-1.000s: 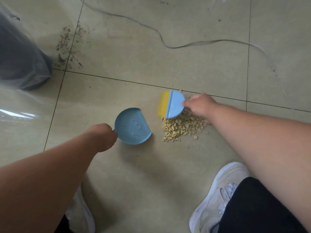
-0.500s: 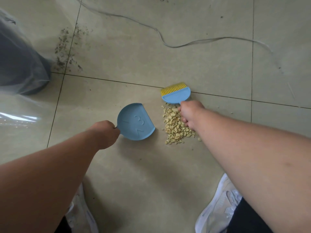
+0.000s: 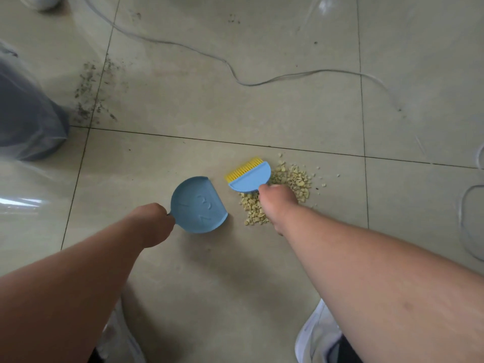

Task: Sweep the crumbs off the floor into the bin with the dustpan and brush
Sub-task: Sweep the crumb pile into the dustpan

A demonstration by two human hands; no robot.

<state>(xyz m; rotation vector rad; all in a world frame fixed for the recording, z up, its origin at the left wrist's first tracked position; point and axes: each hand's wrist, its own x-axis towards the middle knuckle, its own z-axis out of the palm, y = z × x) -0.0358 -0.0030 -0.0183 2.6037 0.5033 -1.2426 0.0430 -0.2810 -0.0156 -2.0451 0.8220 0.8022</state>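
A small blue dustpan [image 3: 197,205] lies flat on the beige tile floor, its straight lip facing right toward a pile of yellowish crumbs [image 3: 288,184]. My left hand [image 3: 152,221] grips the dustpan's handle. My right hand [image 3: 275,203] holds a blue brush [image 3: 250,178] with yellow bristles pointing up and away, at the pile's left edge and between pile and pan. My right hand hides part of the crumbs. The bin [image 3: 23,113], lined with a clear bag, stands at the far left.
A thin pale cable [image 3: 243,83] snakes across the tiles beyond the crumbs. Dark dirt specks [image 3: 89,100] lie beside the bin. My white shoes [image 3: 317,336] are at the bottom. More cable loops at the right edge [image 3: 468,218].
My right hand has swung the brush from the pile's far side round to its left edge, bristles tilted up. The crumbs now spread more to the right of it. The dustpan has barely moved.
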